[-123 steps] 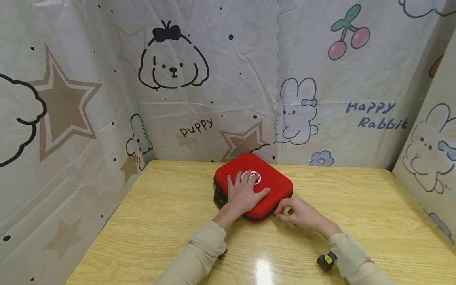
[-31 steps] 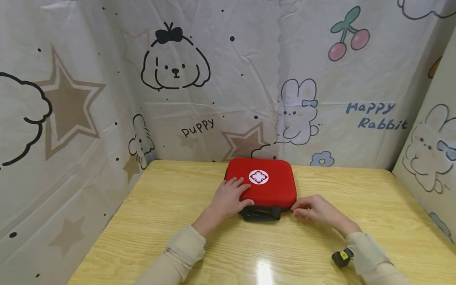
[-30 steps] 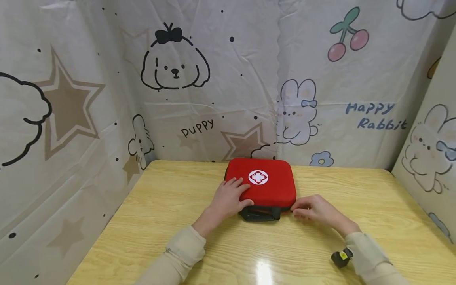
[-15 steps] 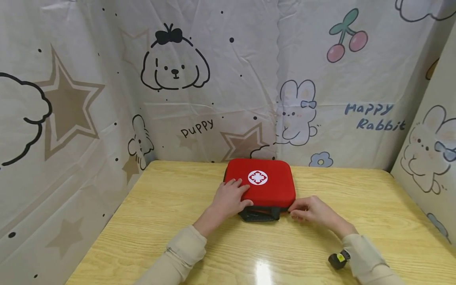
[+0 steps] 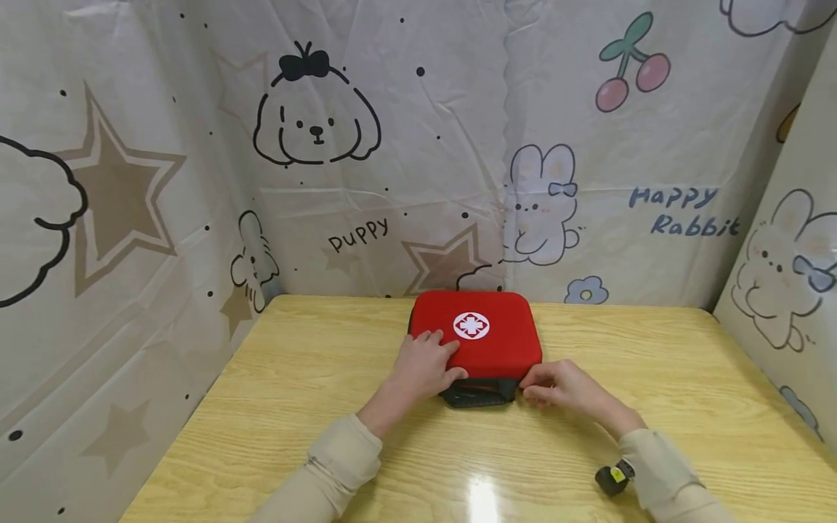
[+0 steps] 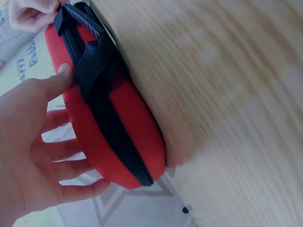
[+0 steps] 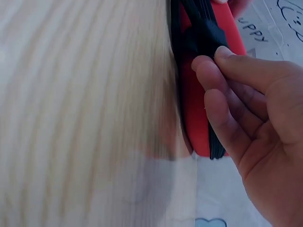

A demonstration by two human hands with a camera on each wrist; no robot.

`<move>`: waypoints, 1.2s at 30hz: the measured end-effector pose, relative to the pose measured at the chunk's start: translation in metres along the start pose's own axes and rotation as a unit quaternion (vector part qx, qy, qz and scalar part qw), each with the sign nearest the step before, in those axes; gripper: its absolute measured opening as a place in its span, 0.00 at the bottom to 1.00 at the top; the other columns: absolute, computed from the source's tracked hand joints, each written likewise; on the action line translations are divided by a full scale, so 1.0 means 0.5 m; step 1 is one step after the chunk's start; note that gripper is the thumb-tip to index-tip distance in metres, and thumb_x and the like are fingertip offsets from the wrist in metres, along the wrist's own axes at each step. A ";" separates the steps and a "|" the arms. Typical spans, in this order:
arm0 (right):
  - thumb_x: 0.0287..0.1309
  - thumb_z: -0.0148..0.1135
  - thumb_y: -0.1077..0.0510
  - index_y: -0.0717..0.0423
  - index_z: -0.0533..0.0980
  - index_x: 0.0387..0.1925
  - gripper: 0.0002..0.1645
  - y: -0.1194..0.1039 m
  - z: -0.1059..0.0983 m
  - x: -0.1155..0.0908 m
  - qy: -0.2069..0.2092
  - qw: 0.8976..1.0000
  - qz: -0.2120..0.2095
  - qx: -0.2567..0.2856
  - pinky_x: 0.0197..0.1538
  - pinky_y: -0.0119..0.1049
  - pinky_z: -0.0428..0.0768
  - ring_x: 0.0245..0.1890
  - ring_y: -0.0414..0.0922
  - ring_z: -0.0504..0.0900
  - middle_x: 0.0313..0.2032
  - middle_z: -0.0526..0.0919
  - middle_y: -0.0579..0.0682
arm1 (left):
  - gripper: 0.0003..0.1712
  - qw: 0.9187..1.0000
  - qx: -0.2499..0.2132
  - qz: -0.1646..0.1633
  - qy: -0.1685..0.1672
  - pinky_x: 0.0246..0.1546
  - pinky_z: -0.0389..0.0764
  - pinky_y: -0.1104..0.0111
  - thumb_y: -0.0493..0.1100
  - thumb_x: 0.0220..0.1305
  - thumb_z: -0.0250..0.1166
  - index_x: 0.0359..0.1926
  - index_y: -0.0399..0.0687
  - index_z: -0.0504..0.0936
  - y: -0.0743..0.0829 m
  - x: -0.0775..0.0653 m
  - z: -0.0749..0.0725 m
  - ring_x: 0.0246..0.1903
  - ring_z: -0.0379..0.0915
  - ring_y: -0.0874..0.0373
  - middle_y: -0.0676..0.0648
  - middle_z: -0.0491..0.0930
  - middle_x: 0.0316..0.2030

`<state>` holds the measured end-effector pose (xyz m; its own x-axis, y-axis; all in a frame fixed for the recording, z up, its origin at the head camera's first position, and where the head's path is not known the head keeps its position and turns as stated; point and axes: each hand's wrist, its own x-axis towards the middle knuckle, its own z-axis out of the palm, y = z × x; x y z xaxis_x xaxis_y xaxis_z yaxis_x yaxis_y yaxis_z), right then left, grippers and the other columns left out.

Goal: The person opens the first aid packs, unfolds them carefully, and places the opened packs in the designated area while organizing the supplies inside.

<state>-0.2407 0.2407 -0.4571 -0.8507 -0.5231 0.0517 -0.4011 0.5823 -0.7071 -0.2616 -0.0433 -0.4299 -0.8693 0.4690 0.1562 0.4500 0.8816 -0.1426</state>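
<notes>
A red first-aid case (image 5: 500, 345) with a white cross emblem lies on the wooden table, its black handle (image 5: 477, 396) towards me. My left hand (image 5: 421, 367) rests on the lid's front left part, fingers spread. In the left wrist view its thumb presses the lid's edge just above the black zipper (image 6: 116, 130). At the front right corner, my right hand (image 5: 565, 388) pinches at the zipper line with thumb and forefinger, close beside the handle's right end. The zipper pull is hidden by the fingertips. The case looks closed along the visible zipper.
A patterned cloth (image 5: 314, 240) hangs behind the table (image 5: 314, 349) and along both sides. The case sits close to the table's back edge. A small black device (image 5: 613, 478) is strapped at the right wrist.
The case has turned from cornerwise to facing me with its handle. My left hand has shifted off the emblem to the left part. My right hand has lately moved left along the front edge.
</notes>
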 end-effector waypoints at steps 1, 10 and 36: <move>0.61 0.68 0.59 0.55 0.83 0.37 0.05 -0.002 0.002 0.002 -0.002 1.000 0.001 0.001 0.28 0.29 0.78 0.24 0.37 0.79 0.26 0.84 0.47 | 0.34 1.000 0.005 0.001 0.003 0.55 0.78 0.52 0.69 0.61 0.62 0.64 0.61 0.77 0.002 0.000 0.000 0.57 0.75 0.49 0.46 0.79 0.58; 0.62 0.66 0.58 0.52 0.83 0.38 0.04 0.001 -0.002 0.002 0.008 0.999 0.007 -0.043 0.31 0.29 0.79 0.27 0.34 0.79 0.30 0.85 0.42 | 0.33 0.999 -0.008 0.029 0.024 0.51 0.77 0.56 0.72 0.60 0.61 0.61 0.65 0.79 -0.020 -0.002 0.008 0.52 0.73 0.54 0.49 0.78 0.51; 0.63 0.63 0.63 0.52 0.83 0.38 0.05 0.071 -0.040 -0.009 0.113 0.988 0.017 -0.099 0.31 0.28 0.74 0.27 0.31 0.72 0.29 0.82 0.40 | 0.34 0.960 -0.196 0.200 -0.030 0.68 0.67 0.60 0.58 0.57 0.72 0.62 0.51 0.78 -0.135 0.005 0.013 0.68 0.63 0.49 0.44 0.69 0.67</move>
<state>-0.2579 0.2761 -0.4683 -0.9100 -0.3616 0.2027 -0.4107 0.7198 -0.5596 -0.2955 -0.1021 -0.4264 -0.6167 0.7799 0.1067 0.7815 0.5904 0.2017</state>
